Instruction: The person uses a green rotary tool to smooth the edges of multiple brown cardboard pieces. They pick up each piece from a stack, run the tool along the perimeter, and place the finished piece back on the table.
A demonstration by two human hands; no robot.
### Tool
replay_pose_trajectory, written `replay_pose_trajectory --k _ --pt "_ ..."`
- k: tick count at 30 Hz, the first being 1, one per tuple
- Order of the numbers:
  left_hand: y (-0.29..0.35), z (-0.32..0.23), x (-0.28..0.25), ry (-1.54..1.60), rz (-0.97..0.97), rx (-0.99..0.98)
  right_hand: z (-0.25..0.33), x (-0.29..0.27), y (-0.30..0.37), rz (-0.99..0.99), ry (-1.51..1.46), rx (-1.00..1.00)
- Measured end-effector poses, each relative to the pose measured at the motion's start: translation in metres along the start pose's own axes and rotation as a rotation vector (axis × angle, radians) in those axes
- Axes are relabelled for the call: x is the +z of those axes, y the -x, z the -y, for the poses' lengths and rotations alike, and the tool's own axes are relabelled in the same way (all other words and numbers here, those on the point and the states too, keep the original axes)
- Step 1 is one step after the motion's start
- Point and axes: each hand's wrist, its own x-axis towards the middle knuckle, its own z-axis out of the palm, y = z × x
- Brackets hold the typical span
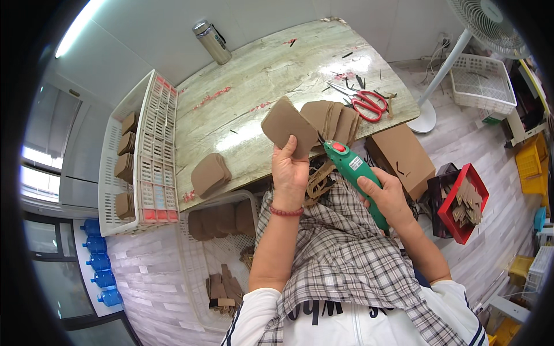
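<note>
Pale marble-patterned tabletop (pixel 259 72), set against a white wall (pixel 271 14); placed on it: one steel-coloured cylindrical flask (pixel 213 45), red-handled metal scissors (pixel 371 107) among black scraps (pixel 359 81), one fanned stack of brown rounded pieces (pixel 347 122) and, near the front left edge, one smaller brown stack (pixel 208 175). Above the front edge, one flat brown rounded-square piece (pixel 283 126) is pinched by the left hand (pixel 290 171), thumb on its face, fingers hidden behind. One green handheld power tool with red button (pixel 359 173) is gripped by the right hand (pixel 385 195), fingers closed round its body; its dark tip (pixel 321 138) is held just beside the piece's right edge, contact not discernible
</note>
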Motion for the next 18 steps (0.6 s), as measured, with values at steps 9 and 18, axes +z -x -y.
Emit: replay_pose_trajectory --k 9,18 --pt "0.008 0.009 -0.003 -0.105 0.07 -0.045 0.001 -0.003 0.0 -0.001 -0.016 -0.042" --pt "0.022 0.019 -0.004 -0.208 0.135 -0.093 0.006 -0.004 -0.003 -0.044 0.011 -0.071"
